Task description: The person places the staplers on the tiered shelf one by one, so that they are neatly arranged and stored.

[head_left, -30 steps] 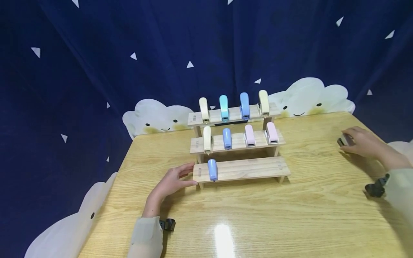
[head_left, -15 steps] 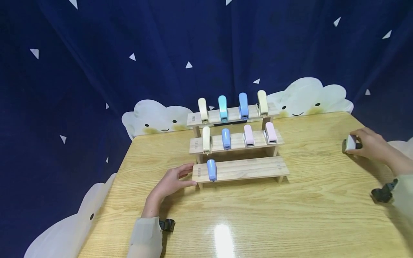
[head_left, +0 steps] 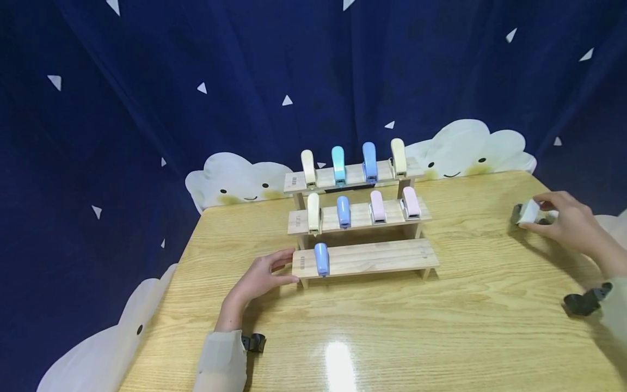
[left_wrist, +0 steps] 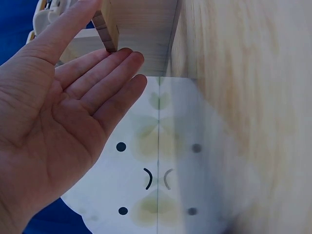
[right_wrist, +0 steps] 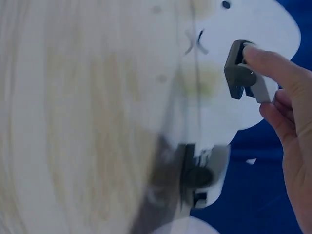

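At the right of the table, my right hand [head_left: 570,220] pinches a small grey-and-white hole punch [right_wrist: 243,73] between thumb and fingers. In the right wrist view, a second hole punch [right_wrist: 202,175] of the same look stands on the table, a little apart from the held one. My left hand [head_left: 264,275] rests at the left end of the lowest shelf [head_left: 377,258] of a wooden three-step rack, thumb at the front corner and fairly straight fingers at the back. A blue stapler [head_left: 321,259] sits on that shelf's left part.
Staplers stand in rows on the rack's middle shelf [head_left: 360,209] and top shelf [head_left: 323,175], among them a teal stapler [head_left: 338,162] and a pink stapler [head_left: 411,202]. Behind the wooden table [head_left: 392,337] hangs a dark blue curtain [head_left: 245,54] with white clouds.
My right hand has turned the hole punch so its white side shows, and has shifted slightly right; the other punch has come into sight behind it. My left hand stays at the shelf's end.
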`<state>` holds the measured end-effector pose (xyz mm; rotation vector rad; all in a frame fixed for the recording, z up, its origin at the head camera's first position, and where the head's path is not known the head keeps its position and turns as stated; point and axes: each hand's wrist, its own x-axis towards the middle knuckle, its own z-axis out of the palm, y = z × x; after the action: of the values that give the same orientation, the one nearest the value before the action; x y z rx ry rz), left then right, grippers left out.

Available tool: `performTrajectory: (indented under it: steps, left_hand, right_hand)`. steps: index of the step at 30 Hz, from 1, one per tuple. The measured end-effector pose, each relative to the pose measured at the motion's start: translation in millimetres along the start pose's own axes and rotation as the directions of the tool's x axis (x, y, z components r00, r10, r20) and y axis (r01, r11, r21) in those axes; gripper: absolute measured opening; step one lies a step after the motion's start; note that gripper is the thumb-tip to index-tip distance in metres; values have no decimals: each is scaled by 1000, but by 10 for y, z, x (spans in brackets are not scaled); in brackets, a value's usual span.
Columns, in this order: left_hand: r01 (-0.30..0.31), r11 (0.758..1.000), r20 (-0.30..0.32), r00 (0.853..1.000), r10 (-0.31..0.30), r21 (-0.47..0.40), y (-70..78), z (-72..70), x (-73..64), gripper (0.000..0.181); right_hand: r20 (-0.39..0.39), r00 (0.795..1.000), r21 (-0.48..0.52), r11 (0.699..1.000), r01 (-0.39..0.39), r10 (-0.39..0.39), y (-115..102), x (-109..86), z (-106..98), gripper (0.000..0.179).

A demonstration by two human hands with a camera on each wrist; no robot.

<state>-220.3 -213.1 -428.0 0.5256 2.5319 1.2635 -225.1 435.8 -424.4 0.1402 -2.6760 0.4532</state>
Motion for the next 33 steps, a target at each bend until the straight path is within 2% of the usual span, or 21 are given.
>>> performTrajectory:
  steps: [4,8,12,15,18,19,21,26,28,30,33]
  left_hand:
    - [7,1000,2,1000,-7,-2,4,-4,-11,77]
    - [-5,1000,-3,1000,5,-5,-3,-2,-7,76]
    - [-15,1000,-4,1000,15,-7,-12,0,1,75]
    - [-17,1000,-2,1000,17,-3,-6,-3,1,75]
    - [-13,1000,-1,1000,13,-4,-1,-3,0,75]
    - [-12,1000,0,1000,12,-3,1,-3,-2,75]
    - [-14,1000,0,1000,14,-4,1,-3,-4,75]
    - [-13,1000,-8,1000,13,-4,-7,2,-4,75]
    - [-16,1000,-10,1000,16,-5,-3,2,-5,75]
    - [-17,1000,-11,1000,17,-5,-1,2,-6,74]
    - [-15,1000,-11,1000,15,-1,-2,2,-9,74]
  right_hand:
    - [-82,997,99,995,4,5,-223,-23,-70,69]
    - [-204,976,157,981,114,-81,-513,-10,-120,72]
    - [-299,936,176,953,246,-186,-831,22,-177,77]
    - [-357,895,226,904,362,-269,-1070,58,-207,70]
    - [-407,846,250,849,466,-344,-1319,93,-206,87]
    - [-417,831,247,834,493,-367,-1408,103,-205,91]
    - [-432,805,225,816,533,-406,-1586,113,-197,89]
    - [-447,731,212,733,646,-515,-2014,120,-106,80]
    - [-436,709,207,705,678,-554,-2169,106,-45,77]
    - [-416,695,209,683,700,-586,-2308,87,17,74]
    - [-372,694,234,661,713,-617,-2479,58,108,72]
